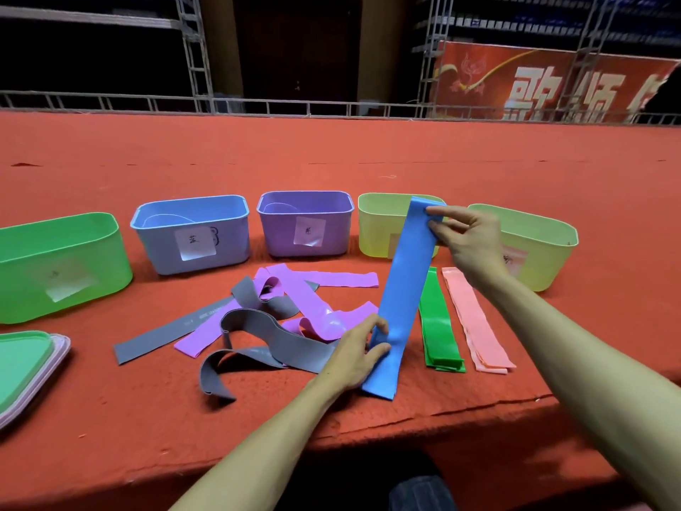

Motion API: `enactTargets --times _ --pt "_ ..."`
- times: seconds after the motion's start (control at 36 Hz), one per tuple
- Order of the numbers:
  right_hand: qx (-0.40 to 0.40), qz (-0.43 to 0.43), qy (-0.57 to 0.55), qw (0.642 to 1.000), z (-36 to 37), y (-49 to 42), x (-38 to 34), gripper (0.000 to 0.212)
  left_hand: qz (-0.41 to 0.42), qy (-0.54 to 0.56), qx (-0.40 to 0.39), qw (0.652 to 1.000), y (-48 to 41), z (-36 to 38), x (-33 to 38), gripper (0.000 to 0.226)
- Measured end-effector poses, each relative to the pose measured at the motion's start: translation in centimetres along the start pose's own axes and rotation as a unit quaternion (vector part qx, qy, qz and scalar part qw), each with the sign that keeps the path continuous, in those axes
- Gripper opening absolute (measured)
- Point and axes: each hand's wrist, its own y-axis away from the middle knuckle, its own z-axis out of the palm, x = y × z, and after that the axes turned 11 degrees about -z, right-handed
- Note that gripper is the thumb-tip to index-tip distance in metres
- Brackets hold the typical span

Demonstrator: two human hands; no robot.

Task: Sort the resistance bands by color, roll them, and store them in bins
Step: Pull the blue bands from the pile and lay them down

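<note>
Just left of the flat green bands [438, 326], the blue band [405, 289] is slanting up toward the yellow bin [379, 234]. The right hand [471, 245] is pinching its top end, and the left hand [357, 350], nearer the person, is gripping its lower part.
</note>
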Motion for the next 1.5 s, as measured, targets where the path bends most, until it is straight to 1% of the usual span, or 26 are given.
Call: enactTargets --times 0.06,0.11,0.19,0.28,0.33,0.42,0.5,0.69,0.89,1.03,1.11,1.25,1.36,1.5 --pt "0.002 -0.001 0.001 1.000 0.0 -0.6 0.0 0.024 -0.001 0.008 -0.009 1.000 0.1 -0.2 0.2 0.025" --pt "0.003 -0.003 0.010 1.000 0.2 -1.2 0.0 0.024 0.002 0.006 -0.022 1.000 0.4 -0.4 0.5 0.032" --pt "-0.007 -0.004 0.025 1.000 0.3 -2.2 0.3 0.024 0.013 -0.010 -0.040 0.999 0.4 -0.7 1.1 0.044" --pt "-0.005 0.005 0.035 0.999 0.3 -3.5 1.3 0.023 0.029 -0.044 -0.087 0.995 0.2 -0.8 1.4 0.055" --pt "0.000 0.016 0.047 0.999 0.2 -4.5 2.1 0.022 0.026 -0.059 -0.092 0.994 0.1 -0.6 1.4 0.059" --pt "-0.001 0.036 0.070 0.997 0.3 -5.5 4.1 0.021 0.005 -0.054 -0.069 0.996 -0.5 -0.2 1.0 0.060" --pt "-0.018 0.047 0.106 0.993 0.5 -6.1 6.8 0.021 -0.008 -0.057 -0.067 0.996 -1.3 0.2 0.5 0.062" --pt "-0.065 0.089 0.175 0.978 1.2 -6.4 14.7 0.020 -0.056 -0.025 -0.132 0.989 -3.3 1.4 0.1 0.064" --pt "-0.114 0.141 0.192 0.964 2.5 -5.6 20.4 0.017 -0.105 -0.037 -0.167 0.980 -5.1 1.6 -0.5 0.067" --pt "-0.156 0.138 0.244 0.947 3.4 -5.0 23.2 0.015 -0.131 -0.040 -0.188 0.973 -6.0 1.0 -0.8 0.069" --pt "-0.190 0.142 0.285 0.929 3.5 -4.8 24.3 0.017 -0.145 -0.040 -0.200 0.968 -6.4 0.8 -0.9 0.069" --pt "-0.229 0.154 0.347 0.896 3.5 -4.6 25.1 0.013 -0.162 -0.025 -0.230 0.959 -6.6 0.5 -0.5 0.069" --pt "-0.233 0.158 0.387 0.878 3.4 -4.7 24.8 0.012 -0.190 0.011 -0.248 0.950 -6.5 0.5 0.2 0.068" --pt "-0.242 0.140 0.418 0.864 3.7 -4.8 24.7 0.013 -0.198 0.006 -0.256 0.946 -6.5 0.8 1.1 0.069"
